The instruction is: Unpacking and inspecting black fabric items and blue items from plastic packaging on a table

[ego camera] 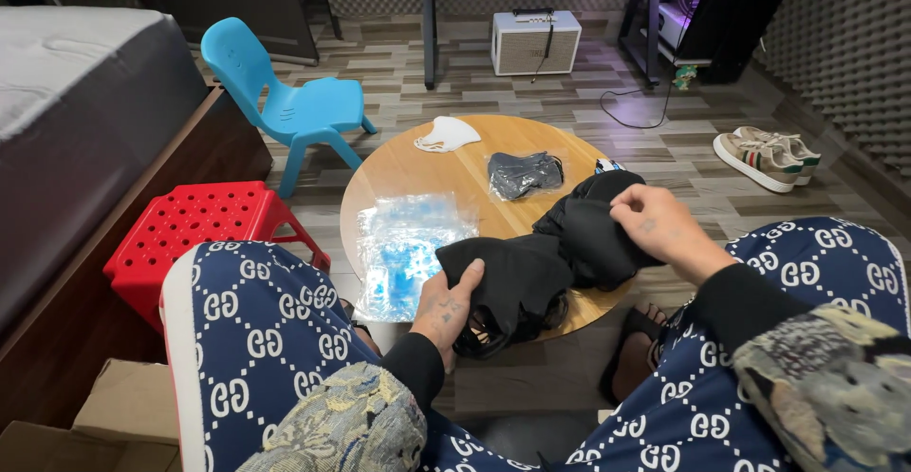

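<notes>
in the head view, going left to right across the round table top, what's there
clear plastic bags → left hand → white mask → black masks held by both hands → bagged dark mask → right hand

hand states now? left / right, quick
Left hand: closed on the black fabric piece, thumb on top.
Right hand: closed, pinching the black fabric bundle.

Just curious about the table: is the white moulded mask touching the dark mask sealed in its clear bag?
Apart. The head view shows the white moulded mask and the dark bagged mask with bare wood of the round table between them.
</notes>
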